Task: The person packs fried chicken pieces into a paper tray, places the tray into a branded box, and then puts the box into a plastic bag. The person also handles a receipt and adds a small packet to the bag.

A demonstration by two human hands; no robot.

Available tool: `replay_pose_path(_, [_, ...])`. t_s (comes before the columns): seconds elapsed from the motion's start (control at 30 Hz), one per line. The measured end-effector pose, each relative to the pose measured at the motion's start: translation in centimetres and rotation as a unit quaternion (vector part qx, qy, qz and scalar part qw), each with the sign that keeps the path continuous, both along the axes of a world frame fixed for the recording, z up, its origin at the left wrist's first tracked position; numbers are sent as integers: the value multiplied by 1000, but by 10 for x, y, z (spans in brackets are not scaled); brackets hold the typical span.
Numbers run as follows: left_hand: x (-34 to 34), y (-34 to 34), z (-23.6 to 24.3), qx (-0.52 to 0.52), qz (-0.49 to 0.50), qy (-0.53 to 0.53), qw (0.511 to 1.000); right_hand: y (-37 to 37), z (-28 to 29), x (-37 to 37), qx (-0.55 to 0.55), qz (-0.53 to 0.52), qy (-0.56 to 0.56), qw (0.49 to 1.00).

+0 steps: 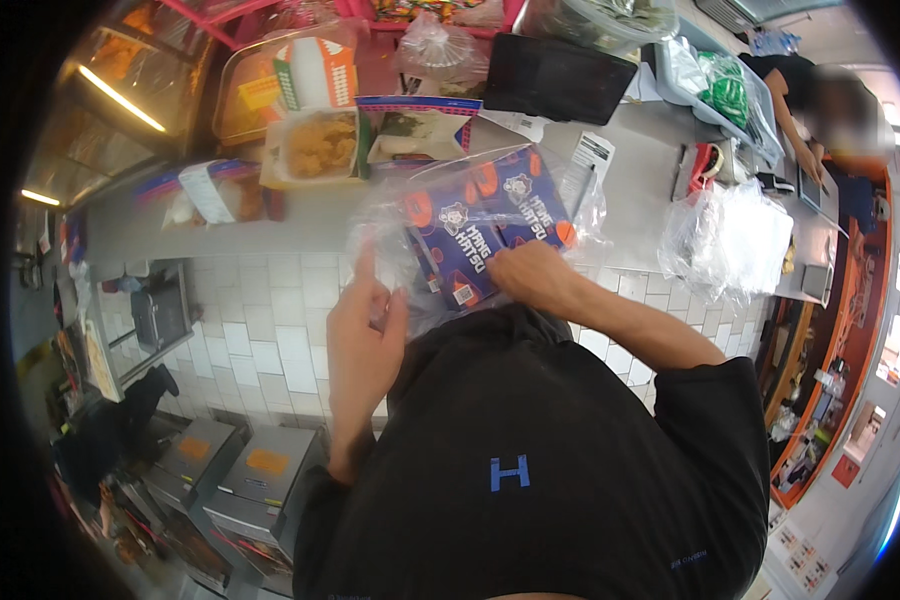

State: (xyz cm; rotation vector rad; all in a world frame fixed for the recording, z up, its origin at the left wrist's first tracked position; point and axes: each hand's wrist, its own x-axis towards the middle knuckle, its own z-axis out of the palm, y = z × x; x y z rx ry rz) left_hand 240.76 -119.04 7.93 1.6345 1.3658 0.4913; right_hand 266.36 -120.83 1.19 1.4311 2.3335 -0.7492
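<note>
Two purple-and-orange printed boxes (460, 245) lie side by side in a clear plastic bag (395, 225) at the counter's front edge, just before my body. My right hand (530, 275) is closed at the boxes' lower right, gripping the bag there; its fingertips are hidden. On the left side of the bag is my left hand (362, 325), with the index finger stretched out and the thumb apart. It touches the loose plastic. Behind the bag stand an open box of fried food (320, 150) and an open purple-edged carton (420, 135).
A black tablet-like slab (560, 78) lies at the back, with a paper slip (588, 160) nearer. To the right are a stack of clear bags (725, 240) and a plastic bin (760, 120). A wrapped packet (210, 195) is at left. Another person (790, 110) works at far right.
</note>
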Motion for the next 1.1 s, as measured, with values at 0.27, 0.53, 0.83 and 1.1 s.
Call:
replay_pose_path(0.27, [-8,-34,-62,-56,11,75,996,4,-22,-21,193,65,100,974])
replay_pose_path(0.53, [-19,-32,7,-54,26,-81,995,12,-32,-11,75,48,164,982])
replay_pose_path(0.83, [5,-19,12,155,43,-56,985,44,6,-27,66,-73,171,980])
replay_pose_path(1.1, [-13,-26,13,226,101,-92,965,32,-31,-25,127,14,112,985])
